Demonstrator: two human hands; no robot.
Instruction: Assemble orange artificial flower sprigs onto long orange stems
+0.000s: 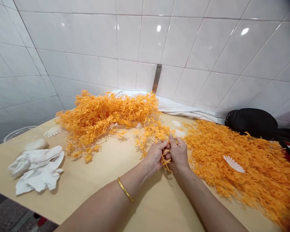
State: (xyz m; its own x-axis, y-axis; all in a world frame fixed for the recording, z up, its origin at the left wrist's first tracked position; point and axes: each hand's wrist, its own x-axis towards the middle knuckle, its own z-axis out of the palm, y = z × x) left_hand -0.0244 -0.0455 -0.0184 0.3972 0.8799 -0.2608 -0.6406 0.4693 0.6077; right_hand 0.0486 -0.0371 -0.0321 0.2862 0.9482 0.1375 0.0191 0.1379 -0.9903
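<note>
Close together over the middle of the table, my left hand (157, 154) and my right hand (178, 152) are both closed on one orange artificial flower sprig (157, 131). Its thin stems hang out below my fingers, while its frilly heads spread beyond them on the tabletop. Thumbs and forefingers pinch near each other; the exact grip point is hidden by the fingers. A tall heap of orange sprigs (106, 112) lies beyond my left hand. To the right of my right hand spreads a wide, flatter pile of the same sprigs (241, 154).
White petal-shaped pieces (234, 163) lie on and around the piles. Crumpled white tissue (40, 169) rests on the tan table (94, 183) at left. A black case (252, 121) stands at the back right. White cloth (181, 108) runs along the tiled wall, below a metal bracket (157, 78).
</note>
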